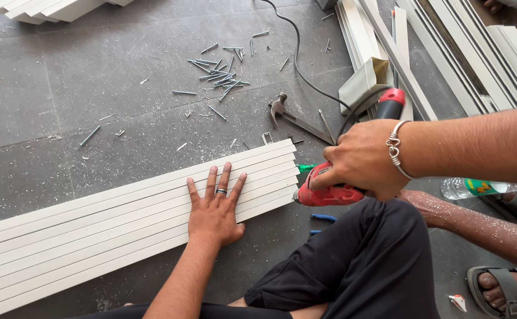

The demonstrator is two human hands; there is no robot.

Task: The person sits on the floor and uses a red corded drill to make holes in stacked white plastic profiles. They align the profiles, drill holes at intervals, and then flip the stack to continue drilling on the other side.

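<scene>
Left hand (216,207) flat, fingers (211,180) spread, pressing on a row of long white plastic trim strips (93,230) lying side by side on the grey floor (45,100). Right hand (362,159) wrapped shut around a red power drill (329,192), bit at the strips' end. Strips look light, stiff, smooth and likely to slide; best pinned flat from above. Drill bit barely visible; strips cut off at the left edge. Hammer (288,115) and loose screws (220,74) beyond.

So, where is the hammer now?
The hammer lies on the grey floor, above the white slats, between the scattered screws and the right hand holding the drill.
</scene>
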